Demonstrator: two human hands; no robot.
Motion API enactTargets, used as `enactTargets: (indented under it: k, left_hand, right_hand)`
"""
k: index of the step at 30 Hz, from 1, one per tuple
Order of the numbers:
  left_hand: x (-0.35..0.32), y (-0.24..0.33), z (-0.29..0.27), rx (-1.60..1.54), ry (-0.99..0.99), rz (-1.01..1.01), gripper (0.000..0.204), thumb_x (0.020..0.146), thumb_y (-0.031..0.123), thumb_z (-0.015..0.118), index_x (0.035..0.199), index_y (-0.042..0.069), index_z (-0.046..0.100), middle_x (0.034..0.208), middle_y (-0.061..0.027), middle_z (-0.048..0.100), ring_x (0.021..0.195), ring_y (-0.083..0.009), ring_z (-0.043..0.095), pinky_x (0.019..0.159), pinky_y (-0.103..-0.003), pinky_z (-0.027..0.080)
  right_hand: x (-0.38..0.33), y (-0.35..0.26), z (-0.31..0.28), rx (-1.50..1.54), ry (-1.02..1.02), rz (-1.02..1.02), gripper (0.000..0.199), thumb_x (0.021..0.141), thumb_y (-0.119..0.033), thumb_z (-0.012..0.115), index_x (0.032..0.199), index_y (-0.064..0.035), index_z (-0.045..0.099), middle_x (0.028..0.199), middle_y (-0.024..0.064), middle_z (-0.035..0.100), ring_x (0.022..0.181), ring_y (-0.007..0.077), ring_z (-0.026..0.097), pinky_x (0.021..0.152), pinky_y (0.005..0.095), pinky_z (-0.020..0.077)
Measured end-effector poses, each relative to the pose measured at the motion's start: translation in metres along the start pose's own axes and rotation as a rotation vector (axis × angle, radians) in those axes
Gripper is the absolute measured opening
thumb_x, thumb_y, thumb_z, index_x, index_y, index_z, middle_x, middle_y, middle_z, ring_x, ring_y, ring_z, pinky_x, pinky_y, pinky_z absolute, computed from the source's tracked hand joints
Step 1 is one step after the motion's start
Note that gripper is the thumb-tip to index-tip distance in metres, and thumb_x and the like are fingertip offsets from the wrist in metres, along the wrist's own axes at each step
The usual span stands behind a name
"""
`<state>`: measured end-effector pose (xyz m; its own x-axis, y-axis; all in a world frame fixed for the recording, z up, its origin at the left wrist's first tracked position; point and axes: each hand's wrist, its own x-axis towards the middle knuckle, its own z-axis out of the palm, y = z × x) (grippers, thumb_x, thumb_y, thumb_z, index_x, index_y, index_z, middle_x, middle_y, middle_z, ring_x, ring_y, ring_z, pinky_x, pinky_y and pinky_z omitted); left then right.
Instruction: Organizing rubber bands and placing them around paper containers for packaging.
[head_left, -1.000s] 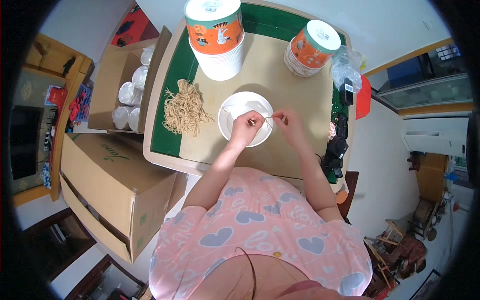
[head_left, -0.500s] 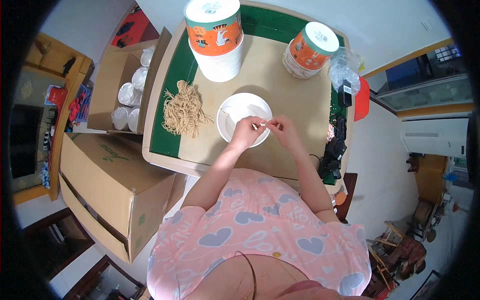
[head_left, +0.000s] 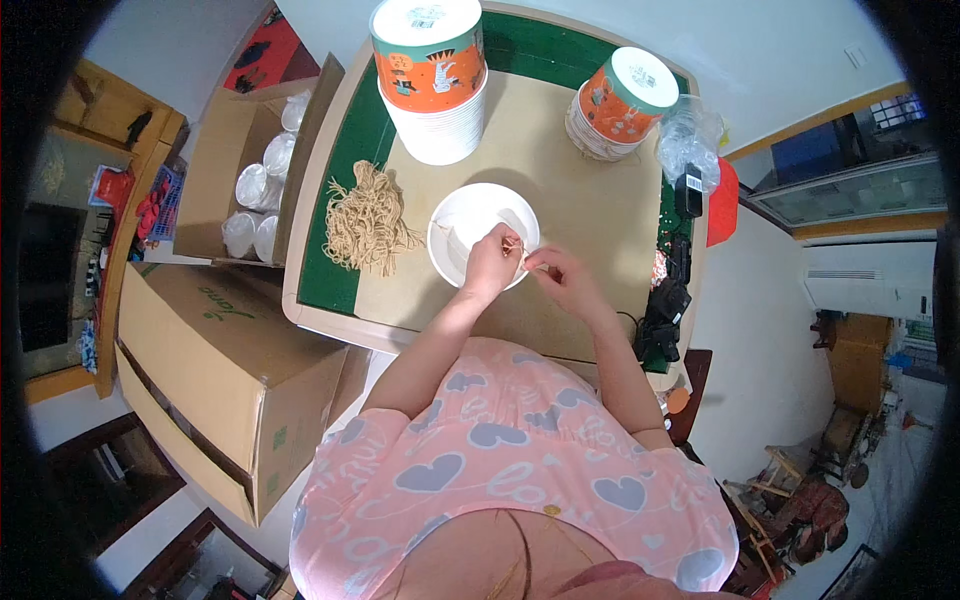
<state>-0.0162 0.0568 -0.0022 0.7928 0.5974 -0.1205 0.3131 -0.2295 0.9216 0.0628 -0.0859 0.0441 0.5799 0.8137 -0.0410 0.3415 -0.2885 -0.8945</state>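
Observation:
A white paper bucket (head_left: 462, 206) stands mouth up on the table in front of me. My left hand (head_left: 493, 264) is over its near right rim, fingers pinched together on a thin beige cord (head_left: 525, 256). Just outside the rim, my right hand (head_left: 564, 277) is also closed, its thumb and forefinger pinching at the same cord. The fingertips of both hands nearly meet there, and they hide most of the cord. To the left lies a loose heap of beige cords (head_left: 368, 220).
A tall stack of paper buckets (head_left: 437, 125) stands upside down at the far left, a shorter stack (head_left: 603, 115) at the far right. Along the right edge are a clear plastic bag (head_left: 690, 135) and black cables (head_left: 665, 315). Large cardboard boxes (head_left: 235, 365) flank the table's left side.
Both hands have shifted slightly; my right hand has dropped a little and turned beside the rim. The bucket has moved slightly left in view.

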Motion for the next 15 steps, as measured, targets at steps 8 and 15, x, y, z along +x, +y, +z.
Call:
enactTargets:
  k: [8,15]
  left_hand:
    - [-0.009,0.005,0.006,-0.127,0.028,0.086,0.009,0.085,0.009,0.058,0.089,0.004,0.052,0.069,-0.0133,0.060,0.062,-0.0262,0.061,0.059,-0.035,0.047]
    - [-0.012,0.015,0.001,-0.210,-0.018,0.059,0.014,0.083,0.007,0.061,0.096,0.004,0.056,0.062,-0.0073,0.056,0.056,-0.0145,0.053,0.055,-0.030,0.044]
  right_hand:
    - [0.014,-0.014,0.004,0.088,0.047,0.238,0.010,0.083,-0.008,0.057,0.091,-0.0031,0.062,0.083,0.0063,0.061,0.067,0.0164,0.054,0.063,0.0297,0.0438]
    - [0.021,0.010,0.012,0.048,0.197,0.206,0.010,0.082,-0.010,0.062,0.088,-0.0031,0.064,0.073,0.0004,0.060,0.060,0.0071,0.048,0.054,0.0233,0.0387]
